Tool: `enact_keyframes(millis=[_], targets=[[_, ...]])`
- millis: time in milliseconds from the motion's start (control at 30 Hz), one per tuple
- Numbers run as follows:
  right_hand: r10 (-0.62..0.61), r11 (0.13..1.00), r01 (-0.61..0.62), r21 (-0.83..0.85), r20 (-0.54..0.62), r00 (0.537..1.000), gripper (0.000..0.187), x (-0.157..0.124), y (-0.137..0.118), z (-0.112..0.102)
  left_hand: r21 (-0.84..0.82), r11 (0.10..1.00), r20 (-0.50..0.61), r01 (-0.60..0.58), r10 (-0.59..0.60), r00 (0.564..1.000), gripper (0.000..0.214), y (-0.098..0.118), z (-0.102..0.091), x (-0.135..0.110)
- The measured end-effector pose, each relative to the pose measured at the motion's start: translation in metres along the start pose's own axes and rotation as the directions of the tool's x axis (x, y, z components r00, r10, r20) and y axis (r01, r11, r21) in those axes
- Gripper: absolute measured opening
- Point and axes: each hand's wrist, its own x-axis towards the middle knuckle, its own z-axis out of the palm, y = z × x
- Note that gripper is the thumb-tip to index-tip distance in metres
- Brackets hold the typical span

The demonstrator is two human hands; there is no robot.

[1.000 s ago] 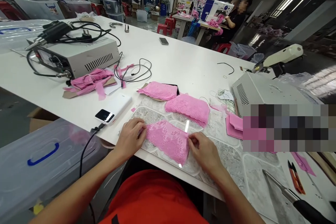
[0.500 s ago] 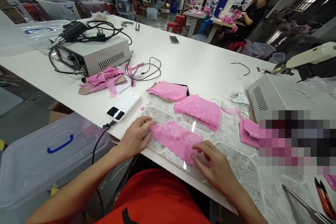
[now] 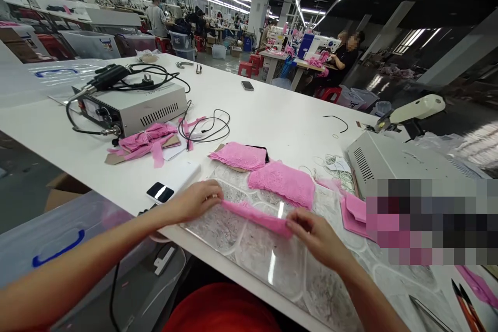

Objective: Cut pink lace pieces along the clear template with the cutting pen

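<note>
My left hand (image 3: 204,199) pinches the left end of a pink lace piece (image 3: 254,216). The other end sits between the thumb and fingers of my right hand (image 3: 317,233). Stretched between both hands, the lace looks like a narrow strip, tilted up above the clear patterned mat (image 3: 268,264). Just beyond it lies a stack of pink lace pieces (image 3: 282,183). A second lace stack (image 3: 239,156) rests on brown card, up and to the left of the first.
A grey machine box (image 3: 151,109) with black cables stands at the back left, beside a pink lace bundle (image 3: 146,140). Nearer are a white device (image 3: 160,193) and a lidded plastic bin (image 3: 101,228). Tweezers (image 3: 430,314) and orange-handled snips (image 3: 467,303) lie at right. A phone (image 3: 247,85) lies farther back.
The lace lay flat on the mat under my hands; now both hands grip its ends and its near edge is lifted away from the mat. The view has tipped upward.
</note>
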Motion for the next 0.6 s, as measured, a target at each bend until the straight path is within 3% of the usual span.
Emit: enact_keyframes(millis=[100, 300, 400, 600], targets=[[0.024, 1.000, -0.024, 0.010, 0.002, 1.000, 0.030, 0.050, -0.006, -0.026, 0.018, 0.998, -0.048, 0.052, -0.051, 0.998, 0.020, -0.008, -0.023, 0.041], [-0.093, 0.994, 0.074, -0.083, -0.254, 0.963, 0.016, 0.159, -0.015, -0.055, 0.113, 0.987, -0.313, 0.114, -0.074, 0.947, 0.018, -0.038, -0.074, 0.122], [-0.148, 0.985, 0.118, -0.123, -0.277, 0.949, 0.011, 0.184, -0.008, -0.044, 0.173, 0.980, -0.336, 0.103, -0.039, 0.941, 0.020, -0.052, -0.079, 0.128], [-0.153, 0.982, 0.134, -0.134, -0.140, 0.978, 0.008, 0.180, 0.016, -0.004, 0.275, 0.961, -0.171, 0.023, 0.026, 0.985, 0.023, -0.080, -0.056, 0.099]])
